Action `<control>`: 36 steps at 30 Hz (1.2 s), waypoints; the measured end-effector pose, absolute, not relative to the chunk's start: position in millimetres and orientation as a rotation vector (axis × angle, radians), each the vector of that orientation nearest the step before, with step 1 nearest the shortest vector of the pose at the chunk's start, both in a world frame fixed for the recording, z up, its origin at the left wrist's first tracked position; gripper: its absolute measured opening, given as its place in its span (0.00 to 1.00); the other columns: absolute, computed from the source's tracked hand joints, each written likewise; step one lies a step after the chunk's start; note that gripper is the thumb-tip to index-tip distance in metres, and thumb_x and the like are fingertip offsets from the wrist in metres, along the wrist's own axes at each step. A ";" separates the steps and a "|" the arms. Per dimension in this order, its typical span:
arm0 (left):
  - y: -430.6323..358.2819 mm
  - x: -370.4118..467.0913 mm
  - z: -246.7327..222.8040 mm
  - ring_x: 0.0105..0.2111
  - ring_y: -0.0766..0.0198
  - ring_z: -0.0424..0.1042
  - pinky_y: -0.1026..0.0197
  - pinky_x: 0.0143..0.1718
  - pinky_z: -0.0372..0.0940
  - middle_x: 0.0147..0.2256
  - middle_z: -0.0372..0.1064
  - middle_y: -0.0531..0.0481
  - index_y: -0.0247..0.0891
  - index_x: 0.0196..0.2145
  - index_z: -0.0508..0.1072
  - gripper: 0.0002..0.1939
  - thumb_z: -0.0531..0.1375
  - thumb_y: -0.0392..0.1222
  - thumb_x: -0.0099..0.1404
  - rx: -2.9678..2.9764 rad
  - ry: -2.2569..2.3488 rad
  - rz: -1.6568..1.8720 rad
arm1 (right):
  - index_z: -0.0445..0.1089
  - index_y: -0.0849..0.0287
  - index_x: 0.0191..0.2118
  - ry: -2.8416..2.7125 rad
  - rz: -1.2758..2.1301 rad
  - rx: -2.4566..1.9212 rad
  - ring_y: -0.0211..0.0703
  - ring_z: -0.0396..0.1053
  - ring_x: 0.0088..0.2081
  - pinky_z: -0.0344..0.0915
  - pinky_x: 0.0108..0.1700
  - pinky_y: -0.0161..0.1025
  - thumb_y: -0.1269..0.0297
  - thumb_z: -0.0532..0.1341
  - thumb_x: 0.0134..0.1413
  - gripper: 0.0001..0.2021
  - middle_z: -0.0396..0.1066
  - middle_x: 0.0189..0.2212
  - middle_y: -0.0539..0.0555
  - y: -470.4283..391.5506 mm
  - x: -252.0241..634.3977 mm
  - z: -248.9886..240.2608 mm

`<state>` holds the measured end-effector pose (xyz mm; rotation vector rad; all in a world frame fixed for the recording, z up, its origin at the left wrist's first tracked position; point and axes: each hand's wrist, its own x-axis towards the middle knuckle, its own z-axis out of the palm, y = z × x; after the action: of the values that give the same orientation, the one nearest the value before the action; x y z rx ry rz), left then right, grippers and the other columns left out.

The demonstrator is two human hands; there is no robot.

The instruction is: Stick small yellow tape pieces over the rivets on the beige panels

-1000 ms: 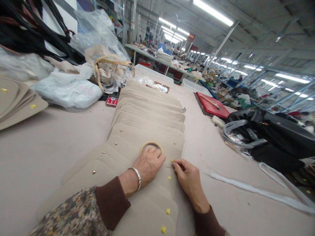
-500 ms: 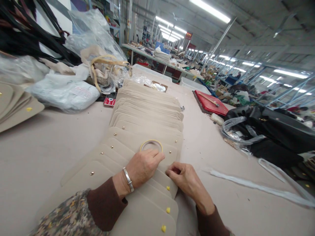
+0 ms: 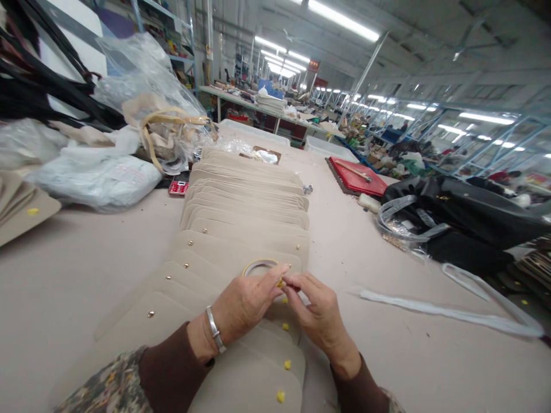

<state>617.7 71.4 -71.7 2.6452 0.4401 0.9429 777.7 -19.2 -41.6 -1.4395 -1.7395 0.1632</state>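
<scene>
My left hand [image 3: 245,298], with a silver bracelet at the wrist, is closed on a narrow roll of yellow tape [image 3: 260,263]. The roll's ring sticks out beyond the fingers. My right hand [image 3: 316,304] meets the left fingertips, thumb and forefinger pinched at a small yellow bit of tape [image 3: 279,283]. Under both hands lie overlapping beige panels [image 3: 245,232], fanned in a long row. Several carry small metal studs [image 3: 150,314] near their corners. Yellow tape pieces [image 3: 281,396] stick to the right corners of the nearest panels.
Plastic-wrapped bundles [image 3: 101,175] and more beige panels [image 3: 26,206] are at the left. On the right are a red pad with a hammer [image 3: 357,175], black bags [image 3: 465,212] and a white strip [image 3: 430,310]. White trays [image 3: 253,132] stand at the far end.
My right hand has risen from the panel edge to the tape roll, and its fingertips now meet the left ones. Another yellow piece shows on a panel corner. The view has shifted slightly right.
</scene>
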 end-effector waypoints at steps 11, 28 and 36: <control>69.2 616.4 -65.1 0.28 0.62 0.72 0.63 0.27 0.63 0.29 0.70 0.51 0.38 0.36 0.67 0.13 0.45 0.40 0.74 2.614 0.490 0.785 | 0.70 0.59 0.30 -1.728 -0.127 -1.512 0.36 0.66 0.23 0.63 0.28 0.32 0.76 0.54 0.53 0.09 0.68 0.21 0.49 -19.2 767.5 -59.1; 72.1 632.1 -65.4 0.36 0.55 0.67 0.58 0.32 0.65 0.34 0.68 0.46 0.38 0.36 0.68 0.07 0.52 0.33 0.69 2.938 0.791 0.260 | 0.74 0.63 0.31 -0.920 0.758 -1.712 0.36 0.65 0.20 0.64 0.24 0.34 0.49 0.64 0.48 0.18 0.69 0.19 0.49 9.4 803.3 -76.7; 71.6 635.6 -67.8 0.39 0.52 0.66 0.56 0.33 0.67 0.36 0.67 0.44 0.38 0.39 0.69 0.09 0.49 0.32 0.69 2.879 0.808 0.155 | 0.74 0.59 0.30 -1.318 0.350 -1.988 0.43 0.72 0.27 0.66 0.34 0.38 0.59 0.58 0.54 0.11 0.76 0.26 0.54 19.7 798.2 -76.5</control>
<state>635.6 71.6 -67.8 2.8787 0.8079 0.1553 798.2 19.7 -76.5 -1.9879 -1.3178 0.3496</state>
